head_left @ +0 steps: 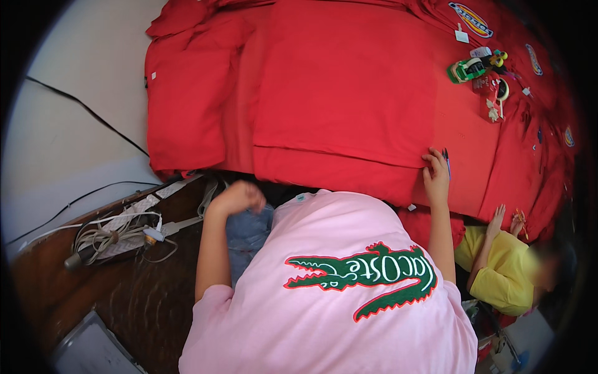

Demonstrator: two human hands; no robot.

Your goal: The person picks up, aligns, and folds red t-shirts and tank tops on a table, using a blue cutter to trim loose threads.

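On red cloth point(349, 93), right hand point(436, 177) presses flat; left hand point(240, 198) curled.

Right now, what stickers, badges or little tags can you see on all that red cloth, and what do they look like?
Oval embroidered badge: top right of the red fabric pile; yellow and red, blue rim.
Two smaller oval badges: right edge; same colours.
Small white square tag: below the top badge.
Tiny white tag: left edge of the cloth.
Green crocodile patch: on the pink shirt; red outline.
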